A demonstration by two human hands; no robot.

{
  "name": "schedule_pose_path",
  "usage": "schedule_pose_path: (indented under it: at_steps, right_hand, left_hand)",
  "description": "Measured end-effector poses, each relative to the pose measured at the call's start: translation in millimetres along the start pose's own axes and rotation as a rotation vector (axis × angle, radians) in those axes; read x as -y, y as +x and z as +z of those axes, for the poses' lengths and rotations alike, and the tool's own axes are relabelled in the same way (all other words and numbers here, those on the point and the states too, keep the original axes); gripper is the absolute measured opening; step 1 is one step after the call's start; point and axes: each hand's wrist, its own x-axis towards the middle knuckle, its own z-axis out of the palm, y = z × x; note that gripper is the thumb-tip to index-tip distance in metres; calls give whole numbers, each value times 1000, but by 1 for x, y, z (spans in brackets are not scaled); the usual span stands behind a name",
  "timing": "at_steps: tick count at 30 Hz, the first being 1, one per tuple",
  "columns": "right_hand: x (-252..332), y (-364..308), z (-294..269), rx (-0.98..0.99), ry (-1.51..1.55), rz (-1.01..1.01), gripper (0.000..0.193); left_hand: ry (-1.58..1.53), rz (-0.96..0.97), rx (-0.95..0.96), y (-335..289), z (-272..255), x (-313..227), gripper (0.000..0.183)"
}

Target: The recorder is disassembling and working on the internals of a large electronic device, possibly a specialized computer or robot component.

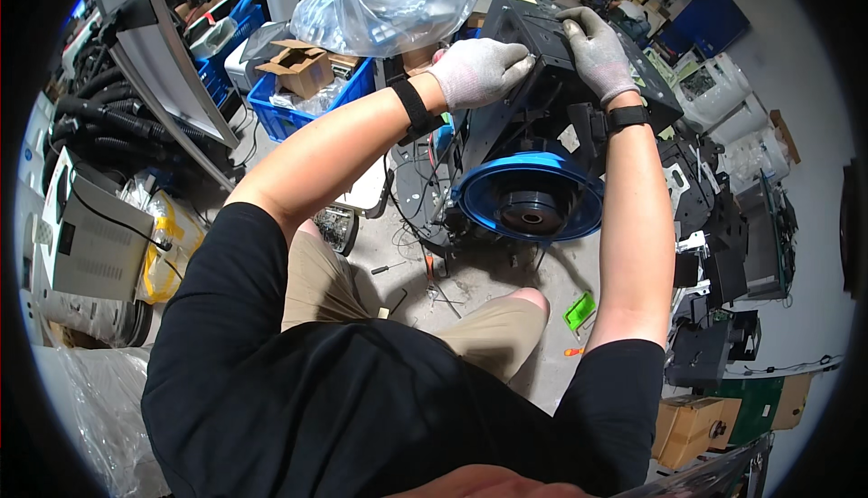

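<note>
Both my hands wear pale grey work gloves and are at the top of a black machine housing (559, 44). My left hand (481, 73) is closed at the housing's left edge. A small pinkish-red bit (440, 54) shows beside it; what the fingers hold is hidden. Over the top right of the housing lies my right hand (597, 53), its thumb and fingers apart and touching the surface. Below the hands, a large blue-rimmed round part (479, 192) with a black hub (533, 218) faces me. Dark cables hang beside it.
A screwdriver (429, 265), hex keys and a green tray (579, 311) lie on the floor between and beside my legs. To the left stands a blue crate (280, 120) holding an open carton (298, 68). Black metal parts (714, 272) are piled on the right.
</note>
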Motion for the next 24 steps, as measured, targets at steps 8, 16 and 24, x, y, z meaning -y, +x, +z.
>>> schedule_pose_path:
  at_steps: [8,16,24]
  right_hand:
    - [-1,-1,1,-18,25,-18,21]
    - [-15,4,-6,-83,216,18,21]
    - [-13,4,-8,-32,201,82,22]
  left_hand:
    - [148,220,-138,3,-2,1,35]
    - [-118,-75,-22,2,0,-5,33]
    - [-96,33,-83,5,0,-3,30]
